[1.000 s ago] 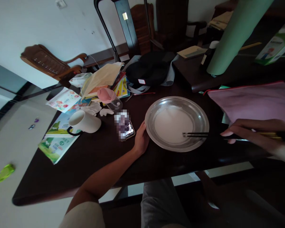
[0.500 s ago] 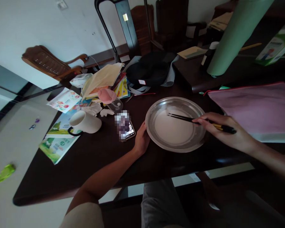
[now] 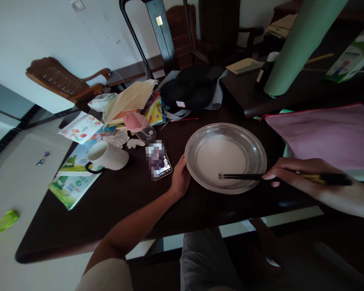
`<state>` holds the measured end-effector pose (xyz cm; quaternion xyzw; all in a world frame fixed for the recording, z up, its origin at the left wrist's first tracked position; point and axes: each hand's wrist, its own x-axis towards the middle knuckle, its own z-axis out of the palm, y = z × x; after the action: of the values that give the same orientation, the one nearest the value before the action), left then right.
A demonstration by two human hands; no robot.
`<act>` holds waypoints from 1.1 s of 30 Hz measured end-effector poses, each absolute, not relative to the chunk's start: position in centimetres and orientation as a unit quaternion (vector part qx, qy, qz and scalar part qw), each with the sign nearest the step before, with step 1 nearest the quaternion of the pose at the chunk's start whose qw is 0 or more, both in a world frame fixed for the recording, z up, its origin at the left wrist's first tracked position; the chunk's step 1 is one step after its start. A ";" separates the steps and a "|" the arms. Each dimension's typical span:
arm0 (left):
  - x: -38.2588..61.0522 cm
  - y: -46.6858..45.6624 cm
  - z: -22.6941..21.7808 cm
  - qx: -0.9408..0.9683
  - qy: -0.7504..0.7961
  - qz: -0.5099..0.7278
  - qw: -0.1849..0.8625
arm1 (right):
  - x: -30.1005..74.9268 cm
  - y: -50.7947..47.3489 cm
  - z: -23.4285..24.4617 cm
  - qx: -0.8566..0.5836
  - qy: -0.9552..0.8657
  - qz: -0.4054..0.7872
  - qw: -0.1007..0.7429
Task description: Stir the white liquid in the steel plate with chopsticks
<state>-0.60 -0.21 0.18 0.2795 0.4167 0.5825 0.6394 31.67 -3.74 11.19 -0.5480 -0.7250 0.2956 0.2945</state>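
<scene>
A round metal basin (image 3: 197, 171) stands on the dark table, with a pale, whitish layer (image 3: 221, 155) covering its bottom; I cannot tell whether that is liquid or powder. My left hand (image 3: 181, 178) grips the basin's left rim, its thumb on the edge and its other fingers largely hidden beneath. A pair of black chopsticks (image 3: 242, 176) with gold bands is held in my right hand (image 3: 303, 178), off the basin's right side. Their tips lie close together over the near part of the pale layer.
Left of the basin lie a phone (image 3: 160, 163), a white mug (image 3: 111, 157), a pink-lidded cup (image 3: 138, 123) and booklets (image 3: 75, 186). Behind is a black bag (image 3: 191, 87). A pink pouch (image 3: 327, 133) lies to the right, below a green cylinder (image 3: 300, 52).
My right hand has moved right and nearer to me with the chopsticks. Their tips have swung from the basin's middle to its near side. My left hand stays on the rim.
</scene>
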 end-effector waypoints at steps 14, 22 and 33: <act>-0.6 -0.2 0.4 0.276 0.413 0.581 0.645 | 30.3 -0.9 10.8 -0.544 -0.717 0.260 0.350; -0.6 -0.3 0.3 0.284 0.409 0.584 0.641 | 34.3 -3.6 12.0 -0.595 -0.694 0.292 0.282; -0.7 -0.2 0.2 0.289 0.406 0.582 0.643 | 28.3 -0.9 8.4 -0.445 -0.780 0.287 0.335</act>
<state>-0.71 -0.24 0.23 0.2890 0.4058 0.5820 0.6427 28.26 -0.93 8.36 -0.4447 -0.7796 0.2867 0.3349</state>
